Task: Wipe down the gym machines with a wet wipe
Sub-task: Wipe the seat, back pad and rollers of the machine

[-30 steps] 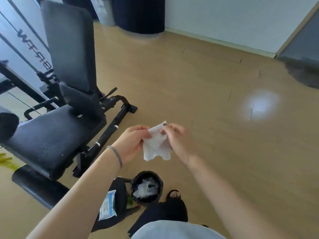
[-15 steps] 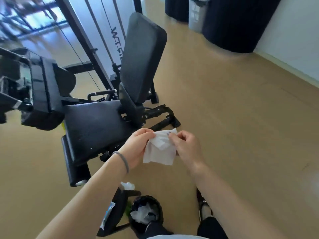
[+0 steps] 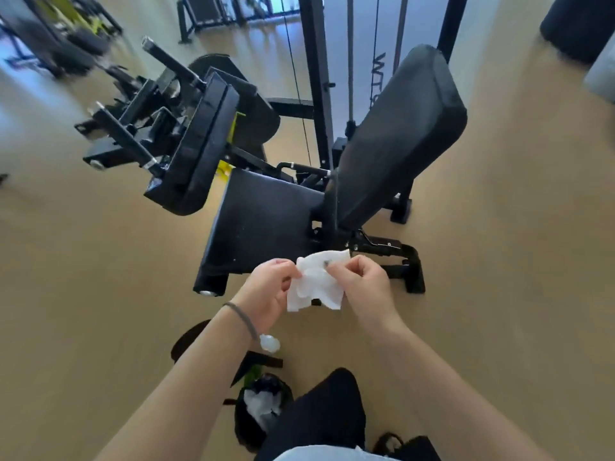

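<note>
Hands: 2, left point(image 3: 271, 284), right point(image 3: 362, 284). Wipe point(image 3: 316, 284): 1. Bench point(image 3: 266, 221): 1. Wristband point(image 3: 241, 319): 1. Bin point(image 3: 263, 410): 1. Weight machine point(image 3: 186, 128): 1.

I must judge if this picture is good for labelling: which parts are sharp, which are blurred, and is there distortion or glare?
Head view: the wet wipe and both hands, left hand and right hand, are fairly sharp; the machines at upper left are smeared by blur; wide-angle bending curves the upright posts; daylight glares off the floor at left.
</note>
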The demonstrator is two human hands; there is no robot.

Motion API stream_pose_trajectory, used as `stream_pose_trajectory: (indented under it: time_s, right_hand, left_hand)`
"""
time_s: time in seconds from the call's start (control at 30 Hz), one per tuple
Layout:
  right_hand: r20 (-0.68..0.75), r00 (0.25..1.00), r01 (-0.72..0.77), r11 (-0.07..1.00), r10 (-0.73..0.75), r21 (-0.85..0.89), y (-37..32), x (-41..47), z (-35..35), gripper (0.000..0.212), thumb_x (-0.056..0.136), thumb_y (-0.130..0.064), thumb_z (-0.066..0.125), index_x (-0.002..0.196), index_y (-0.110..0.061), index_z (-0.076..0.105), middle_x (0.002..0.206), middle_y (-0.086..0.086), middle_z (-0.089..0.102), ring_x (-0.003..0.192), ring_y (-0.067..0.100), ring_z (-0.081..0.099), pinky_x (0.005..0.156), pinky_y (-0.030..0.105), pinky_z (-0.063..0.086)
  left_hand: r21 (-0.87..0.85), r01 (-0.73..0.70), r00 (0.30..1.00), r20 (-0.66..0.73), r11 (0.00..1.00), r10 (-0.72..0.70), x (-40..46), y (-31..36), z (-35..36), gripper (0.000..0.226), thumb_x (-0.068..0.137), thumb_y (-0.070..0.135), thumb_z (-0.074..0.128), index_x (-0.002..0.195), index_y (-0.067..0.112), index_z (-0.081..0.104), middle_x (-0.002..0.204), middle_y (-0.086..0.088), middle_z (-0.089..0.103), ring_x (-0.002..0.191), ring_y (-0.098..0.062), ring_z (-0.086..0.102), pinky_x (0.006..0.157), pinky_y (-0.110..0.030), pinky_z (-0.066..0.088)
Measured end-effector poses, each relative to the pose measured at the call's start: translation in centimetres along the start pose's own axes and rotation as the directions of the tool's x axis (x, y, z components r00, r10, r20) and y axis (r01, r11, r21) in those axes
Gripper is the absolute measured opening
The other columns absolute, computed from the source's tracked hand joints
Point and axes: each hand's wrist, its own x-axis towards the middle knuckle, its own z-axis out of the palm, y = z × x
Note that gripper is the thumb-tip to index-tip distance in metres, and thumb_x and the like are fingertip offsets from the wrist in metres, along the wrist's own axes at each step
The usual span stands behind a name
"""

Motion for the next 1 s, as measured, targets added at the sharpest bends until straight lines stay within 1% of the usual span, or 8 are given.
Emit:
stream_pose_trajectory:
  time_s: [0.13, 0.3, 0.47, 0.6, 0.67, 0.77, 0.87, 1.0]
  right_hand:
    - [0.091, 0.989, -0.128, 0.981, 0.115, 0.146, -1.1, 4.6, 0.5, 0.031, 0.083, -0.037, 0.077, 0.091, -0.013, 0.059, 0.101, 0.018, 0.065, 0.089, 0.028, 0.062, 0.08, 0.057, 0.058]
    - [0.254, 0.941, -0.297, 0.907, 0.224, 0.298, -3.3, 11.2, 2.6, 0.048, 0.089, -0.027, 0.075, 0.132, -0.016, 0.056, 0.124, 0.015, 0.065, 0.11, 0.035, 0.066, 0.079, 0.038, 0.062]
    - [0.491, 0.821, -0.472, 0.831, 0.293, 0.294, -6.2, 16.6, 5.8, 0.032, 0.099, -0.033, 0.064, 0.121, -0.013, 0.075, 0.129, 0.018, 0.068, 0.125, 0.033, 0.062, 0.11, 0.052, 0.047]
    - [0.532, 0.795, -0.481, 0.837, 0.292, 0.259, -8.5, 20.0, 8.7, 0.024, 0.098, -0.03, 0.064, 0.103, -0.015, 0.082, 0.121, 0.018, 0.072, 0.108, 0.029, 0.07, 0.103, 0.05, 0.053]
    - [0.519, 0.801, -0.472, 0.847, 0.298, 0.243, -9.4, 21.9, 10.1, 0.025, 0.097, -0.03, 0.066, 0.112, -0.013, 0.077, 0.121, 0.019, 0.071, 0.106, 0.03, 0.07, 0.098, 0.05, 0.054]
    - [0.514, 0.788, -0.503, 0.836, 0.339, 0.218, -11.0, 24.6, 11.8, 0.028, 0.099, -0.03, 0.064, 0.121, -0.012, 0.067, 0.121, 0.016, 0.07, 0.107, 0.03, 0.068, 0.099, 0.048, 0.053]
    - [0.517, 0.768, -0.545, 0.811, 0.379, 0.214, -12.4, 26.7, 13.9, 0.021, 0.099, -0.028, 0.065, 0.117, -0.017, 0.065, 0.116, 0.01, 0.069, 0.107, 0.027, 0.067, 0.094, 0.046, 0.056]
    - [0.496, 0.827, -0.377, 0.916, 0.265, 0.14, -13.4, 27.7, 17.3, 0.022, 0.103, -0.026, 0.059, 0.097, -0.007, 0.069, 0.094, 0.004, 0.071, 0.095, 0.022, 0.067, 0.097, 0.046, 0.054]
  left_hand:
    - [0.123, -0.082, 0.991, -0.098, 0.989, 0.095, 3.6, 1.7, 0.5, 0.013, 0.087, 0.0, 0.056, 0.084, 0.012, 0.058, 0.083, -0.01, 0.059, 0.076, -0.026, 0.056, 0.069, -0.045, 0.053]
    - [0.209, -0.155, 0.971, -0.149, 0.966, 0.188, 8.4, 5.3, -0.5, 0.012, 0.088, 0.008, 0.058, 0.089, 0.019, 0.061, 0.092, -0.006, 0.067, 0.09, -0.028, 0.065, 0.072, -0.038, 0.056]
    - [0.262, -0.17, 0.95, -0.215, 0.95, 0.229, 11.9, 9.5, -2.9, 0.013, 0.091, 0.01, 0.055, 0.094, 0.019, 0.064, 0.095, -0.006, 0.07, 0.092, -0.026, 0.066, 0.067, -0.032, 0.053]
    - [0.283, -0.156, 0.924, -0.296, 0.946, 0.241, 13.9, 11.5, -5.0, 0.007, 0.094, 0.02, 0.057, 0.095, 0.023, 0.063, 0.093, -0.002, 0.069, 0.092, -0.023, 0.067, 0.068, -0.032, 0.054]
    - [0.243, -0.168, 0.894, -0.37, 0.955, 0.251, 14.8, 12.4, -6.0, 0.006, 0.097, 0.023, 0.057, 0.097, 0.023, 0.063, 0.096, -0.001, 0.07, 0.095, -0.02, 0.069, 0.08, -0.035, 0.059]
    - [0.234, -0.23, 0.75, -0.576, 0.945, 0.325, 14.8, 14.3, -7.8, 0.007, 0.1, 0.019, 0.054, 0.098, 0.023, 0.06, 0.1, -0.002, 0.069, 0.095, -0.015, 0.069, 0.091, -0.039, 0.058]
    - [0.262, -0.318, 0.506, -0.766, 0.911, 0.397, 13.7, 16.6, -10.0, 0.008, 0.1, 0.019, 0.054, 0.095, 0.026, 0.055, 0.098, -0.002, 0.066, 0.086, -0.015, 0.068, 0.085, -0.039, 0.059]
    - [0.31, -0.33, 0.255, -0.88, 0.892, 0.4, 13.0, 19.4, -14.0, 0.023, 0.096, 0.037, 0.058, 0.11, 0.021, 0.051, 0.1, 0.0, 0.063, 0.084, -0.009, 0.066, 0.083, -0.035, 0.058]
